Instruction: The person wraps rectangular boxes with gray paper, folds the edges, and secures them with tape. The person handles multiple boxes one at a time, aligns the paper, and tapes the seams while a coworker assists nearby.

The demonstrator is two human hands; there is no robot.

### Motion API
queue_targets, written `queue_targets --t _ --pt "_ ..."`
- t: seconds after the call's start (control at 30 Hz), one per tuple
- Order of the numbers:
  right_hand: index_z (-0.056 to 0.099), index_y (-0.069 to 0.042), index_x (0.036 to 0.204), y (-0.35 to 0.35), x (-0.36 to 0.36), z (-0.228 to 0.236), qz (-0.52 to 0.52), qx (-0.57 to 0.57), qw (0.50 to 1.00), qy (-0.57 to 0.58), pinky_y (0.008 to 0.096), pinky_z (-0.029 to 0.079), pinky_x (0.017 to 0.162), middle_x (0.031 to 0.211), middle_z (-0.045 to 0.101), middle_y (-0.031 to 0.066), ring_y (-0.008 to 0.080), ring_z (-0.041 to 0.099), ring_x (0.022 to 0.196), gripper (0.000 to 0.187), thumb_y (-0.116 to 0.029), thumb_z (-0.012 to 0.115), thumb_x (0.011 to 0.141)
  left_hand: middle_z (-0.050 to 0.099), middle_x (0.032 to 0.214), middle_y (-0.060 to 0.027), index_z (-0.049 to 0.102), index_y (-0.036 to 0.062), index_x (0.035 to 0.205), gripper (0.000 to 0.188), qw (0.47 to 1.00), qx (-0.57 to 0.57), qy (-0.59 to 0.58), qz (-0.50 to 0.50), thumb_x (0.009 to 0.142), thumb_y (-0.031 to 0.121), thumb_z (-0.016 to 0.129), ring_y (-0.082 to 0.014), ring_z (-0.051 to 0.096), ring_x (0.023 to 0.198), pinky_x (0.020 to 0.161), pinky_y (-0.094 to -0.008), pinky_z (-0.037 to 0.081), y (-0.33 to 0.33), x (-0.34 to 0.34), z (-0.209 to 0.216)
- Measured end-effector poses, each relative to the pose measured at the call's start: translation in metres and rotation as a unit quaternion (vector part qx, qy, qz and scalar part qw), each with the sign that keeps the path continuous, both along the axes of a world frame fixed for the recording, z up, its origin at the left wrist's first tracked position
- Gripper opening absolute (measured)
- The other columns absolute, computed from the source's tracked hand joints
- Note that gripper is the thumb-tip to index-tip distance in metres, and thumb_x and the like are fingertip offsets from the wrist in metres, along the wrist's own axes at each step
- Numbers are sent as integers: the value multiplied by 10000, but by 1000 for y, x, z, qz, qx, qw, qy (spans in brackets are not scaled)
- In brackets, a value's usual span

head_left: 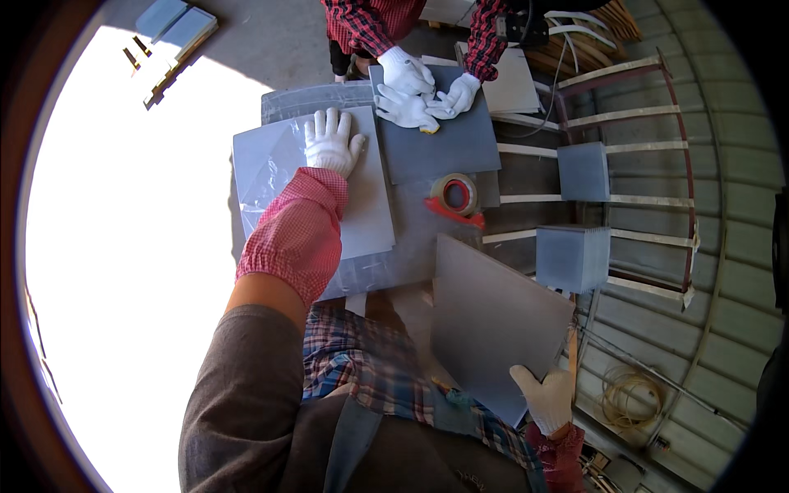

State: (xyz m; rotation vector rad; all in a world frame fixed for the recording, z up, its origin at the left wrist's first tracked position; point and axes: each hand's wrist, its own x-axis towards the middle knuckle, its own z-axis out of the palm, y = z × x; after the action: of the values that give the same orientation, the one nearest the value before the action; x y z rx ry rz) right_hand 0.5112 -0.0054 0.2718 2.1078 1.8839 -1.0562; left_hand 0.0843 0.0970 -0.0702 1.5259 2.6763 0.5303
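While the left hand [331, 141] lies spread on the sheet [366, 218], the right hand [548, 398] clamps the panel [493, 316] at its five-o'clock edge.

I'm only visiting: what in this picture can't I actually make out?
All in the head view:
The far face of the tilted grey panel: turned away from the camera.
The palm of the left hand: hidden by the back of its glove.
The surface beneath the pale grey panel: covered by that panel.
The co-worker's head: cut off by the top edge.
Details of the sunlit ground: washed out by glare.
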Motion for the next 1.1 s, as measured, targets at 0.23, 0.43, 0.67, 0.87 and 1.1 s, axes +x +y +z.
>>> queue_targets --t 0.23,0.43,0.67,0.87,1.1 --pt "773 21 890 23 -45 -38 99 33 994 25 334 530 570 695 737 115 224 707 583 328 -301 744 942 428 1574 -172 522 79 1469 584 999 -20 -48 -15 1022 455 534 -414 312 1502 1253 -561 215 -3 -4 3" --pt "775 -3 845 46 -79 -47 178 35 983 -8 341 519 547 653 718 116 252 690 547 347 -331 718 945 444 1566 -172 544 70 1448 558 999 1 -52 -17 1017 426 543 -417 337 1486 1247 -563 223 -5 -7 -1" --pt "761 11 840 58 -103 -45 218 89 972 27 330 519 546 645 715 111 219 687 544 342 -314 720 938 515 1466 -156 595 60 1346 492 998 68 3 -11 958 362 616 -381 392 1426 1201 -547 273 -6 -11 -16" --pt "761 17 875 70 -137 -22 187 118 973 62 313 510 536 671 719 94 181 673 550 297 -269 719 939 459 1578 -152 560 91 1443 548 999 -3 -49 -12 989 395 581 -392 310 1522 1257 -564 196 -7 -10 -7" --pt "761 32 862 94 -166 3 158 129 974 98 287 460 507 638 675 79 143 621 542 402 -360 733 947 395 1642 -132 501 129 1520 801 985 -141 -65 -74 911 639 614 -358 256 1560 1263 -543 174 -12 -12 40"
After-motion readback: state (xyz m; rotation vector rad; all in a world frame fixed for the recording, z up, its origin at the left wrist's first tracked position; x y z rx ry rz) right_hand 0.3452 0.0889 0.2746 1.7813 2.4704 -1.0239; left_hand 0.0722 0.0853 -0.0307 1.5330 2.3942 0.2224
